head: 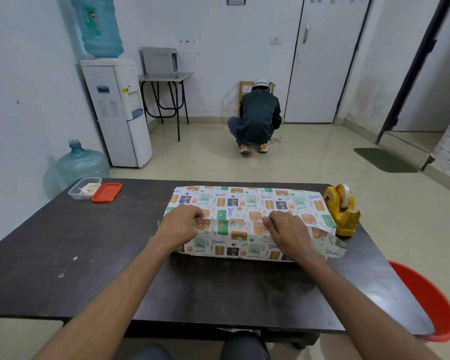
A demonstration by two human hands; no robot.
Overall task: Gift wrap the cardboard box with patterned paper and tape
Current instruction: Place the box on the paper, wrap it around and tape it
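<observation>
The box lies on the dark table point(63, 242), fully covered by white patterned paper point(244, 201) with orange, green and blue motifs; no cardboard shows. The near flap of paper is folded up over the top, and its edge runs between my hands. My left hand point(183, 223) pinches that edge near the left end. My right hand point(286, 229) pinches the same edge toward the right. A yellow tape dispenser point(344, 211) with a roll of tape stands just right of the box.
A clear plastic container point(85, 188) and its red lid point(107, 192) lie at the table's far left. A red bucket point(431, 300) stands at the right front corner. Beyond the table a person point(257, 118) crouches on the floor, and a water dispenser point(120, 110) stands at the left wall.
</observation>
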